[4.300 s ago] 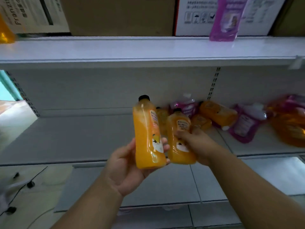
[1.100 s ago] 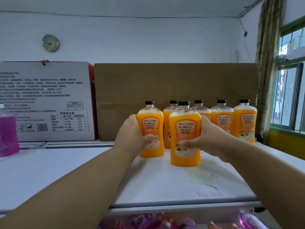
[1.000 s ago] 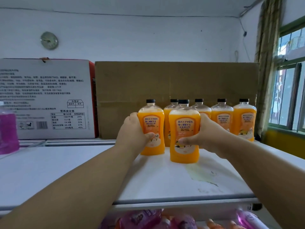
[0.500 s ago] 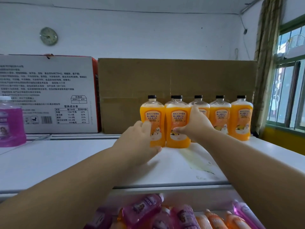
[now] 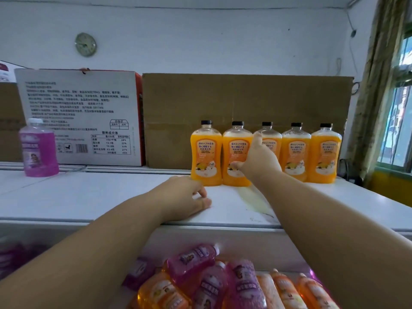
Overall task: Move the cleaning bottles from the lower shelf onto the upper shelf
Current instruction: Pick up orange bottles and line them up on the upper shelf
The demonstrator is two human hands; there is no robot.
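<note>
Several orange cleaning bottles with black caps stand upright in a row on the white upper shelf (image 5: 89, 197), against a cardboard box. My right hand (image 5: 258, 161) grips the second bottle from the left (image 5: 236, 152), thumb on its label and fingers reaching behind it. The leftmost bottle (image 5: 206, 157) stands free beside it. My left hand (image 5: 185, 197) lies palm down on the shelf in front of that bottle, holding nothing. Below the shelf edge, pink bottles (image 5: 194, 262) and orange bottles (image 5: 285, 291) lie piled on the lower shelf.
A pink bottle (image 5: 39, 150) stands at the shelf's left. A white printed carton (image 5: 82, 112) and a brown cardboard box (image 5: 245, 99) line the back. A yellowish stain (image 5: 254, 201) marks the shelf. A window and curtain (image 5: 379, 85) are on the right.
Both orange bottles were lifted from the lower shelf and set into the row. My left hand let go of its bottle and drew back onto the shelf; my right hand stays on the second bottle.
</note>
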